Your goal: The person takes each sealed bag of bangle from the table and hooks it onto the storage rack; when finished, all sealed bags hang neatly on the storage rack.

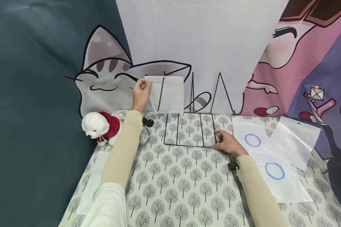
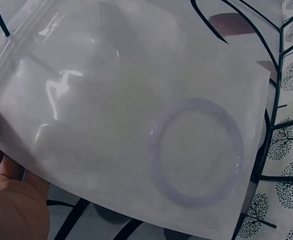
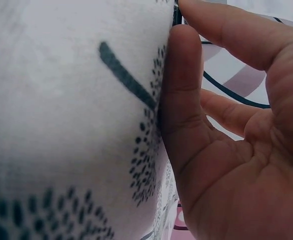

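Note:
A black wire display rack [image 1: 187, 146] stands on the tree-patterned tablecloth, its upright prongs rising at the back. My left hand [image 1: 141, 93] pinches the upper left edge of a white-looking plastic zip bag [image 1: 170, 94], held up at the rack's left prong. A dark wire runs down the bag's front from near its top hole. Through the plastic, the left wrist view shows a pale lilac ring [image 2: 156, 150] in the lower part of the bag. At the rack's front right corner, my right hand [image 1: 229, 143] grips the wire frame between thumb and fingers.
Several clear zip bags lie overlapping at the right, two showing blue rings [image 1: 245, 140]. A white plush dog [image 1: 93, 124] in red sits at the back left. Beside the left forearm lies a flat white bag [image 1: 93, 179]. A printed curtain [image 1: 204, 34] hangs behind the table.

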Demonstrator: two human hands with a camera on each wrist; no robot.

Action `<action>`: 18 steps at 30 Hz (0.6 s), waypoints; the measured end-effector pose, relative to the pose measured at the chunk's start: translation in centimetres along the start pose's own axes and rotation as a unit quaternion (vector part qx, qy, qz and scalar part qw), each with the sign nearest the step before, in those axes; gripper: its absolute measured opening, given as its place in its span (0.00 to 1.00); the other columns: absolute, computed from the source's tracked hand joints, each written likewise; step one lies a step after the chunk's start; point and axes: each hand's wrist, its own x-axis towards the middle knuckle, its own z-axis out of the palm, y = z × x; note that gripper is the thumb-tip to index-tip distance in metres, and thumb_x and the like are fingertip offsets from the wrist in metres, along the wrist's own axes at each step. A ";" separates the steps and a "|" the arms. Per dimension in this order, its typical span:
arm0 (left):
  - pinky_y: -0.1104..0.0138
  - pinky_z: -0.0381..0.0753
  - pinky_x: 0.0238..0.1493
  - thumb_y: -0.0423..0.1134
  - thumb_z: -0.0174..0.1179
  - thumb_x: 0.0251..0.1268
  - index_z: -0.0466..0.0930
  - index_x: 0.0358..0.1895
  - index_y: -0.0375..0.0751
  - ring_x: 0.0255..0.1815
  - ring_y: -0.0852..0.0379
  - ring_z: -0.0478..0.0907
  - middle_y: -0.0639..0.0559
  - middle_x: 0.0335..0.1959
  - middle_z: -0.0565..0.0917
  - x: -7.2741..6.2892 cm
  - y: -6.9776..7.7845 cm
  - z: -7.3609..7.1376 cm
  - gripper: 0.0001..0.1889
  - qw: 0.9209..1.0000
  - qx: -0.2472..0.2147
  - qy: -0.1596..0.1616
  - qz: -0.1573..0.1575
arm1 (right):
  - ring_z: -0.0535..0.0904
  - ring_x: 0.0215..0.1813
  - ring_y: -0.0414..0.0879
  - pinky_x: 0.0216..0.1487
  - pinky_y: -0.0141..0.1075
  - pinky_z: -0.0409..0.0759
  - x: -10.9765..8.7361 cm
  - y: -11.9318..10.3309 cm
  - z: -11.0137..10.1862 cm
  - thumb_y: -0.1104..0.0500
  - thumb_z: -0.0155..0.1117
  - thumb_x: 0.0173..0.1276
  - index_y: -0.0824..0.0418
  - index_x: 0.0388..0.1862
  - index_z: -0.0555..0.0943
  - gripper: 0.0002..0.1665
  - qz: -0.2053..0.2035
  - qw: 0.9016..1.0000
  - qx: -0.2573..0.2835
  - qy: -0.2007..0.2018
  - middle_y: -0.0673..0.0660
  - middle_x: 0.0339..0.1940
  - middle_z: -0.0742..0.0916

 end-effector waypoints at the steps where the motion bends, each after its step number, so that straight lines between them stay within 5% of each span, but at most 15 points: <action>1: 0.72 0.69 0.31 0.36 0.60 0.80 0.81 0.47 0.41 0.28 0.63 0.70 0.57 0.29 0.81 0.0 0.0 0.0 0.04 1.000 -0.003 0.002 -0.003 | 0.76 0.36 0.46 0.40 0.37 0.78 0.0 0.0 0.0 0.55 0.84 0.60 0.66 0.77 0.69 0.51 0.000 1.000 0.000 0.000 0.58 0.40 0.82; 6: 0.71 0.79 0.40 0.39 0.62 0.79 0.83 0.49 0.44 0.37 0.60 0.80 0.55 0.39 0.88 0.1 -0.2 -0.2 0.05 1.000 -0.010 0.002 -0.008 | 0.76 0.37 0.47 0.41 0.38 0.78 0.2 0.1 0.1 0.55 0.84 0.59 0.66 0.78 0.68 0.52 0.001 1.000 0.000 -0.003 0.58 0.41 0.82; 9: 0.69 0.85 0.54 0.38 0.63 0.78 0.82 0.54 0.41 0.47 0.59 0.84 0.52 0.47 0.88 -0.1 0.0 -0.6 0.08 1.000 -0.017 -0.005 -0.006 | 0.77 0.38 0.47 0.42 0.38 0.79 0.3 0.1 0.0 0.55 0.83 0.59 0.66 0.77 0.68 0.51 0.003 1.000 -0.002 -0.003 0.57 0.40 0.82; 13: 0.65 0.81 0.68 0.34 0.62 0.78 0.81 0.59 0.39 0.59 0.56 0.83 0.48 0.56 0.86 -1.0 0.3 -1.6 0.12 1.000 -0.001 -0.016 0.003 | 0.77 0.38 0.47 0.45 0.40 0.79 0.4 0.0 -0.1 0.56 0.83 0.59 0.64 0.77 0.69 0.50 0.002 1.000 -0.008 -0.004 0.55 0.41 0.82; 18: 0.62 0.77 0.73 0.34 0.61 0.78 0.79 0.62 0.39 0.67 0.48 0.79 0.40 0.64 0.82 -3.4 0.9 -3.4 0.15 0.999 0.036 -0.016 0.016 | 0.77 0.38 0.48 0.43 0.40 0.79 0.2 0.1 0.1 0.56 0.83 0.59 0.65 0.77 0.68 0.50 0.005 1.000 -0.001 -0.003 0.56 0.41 0.82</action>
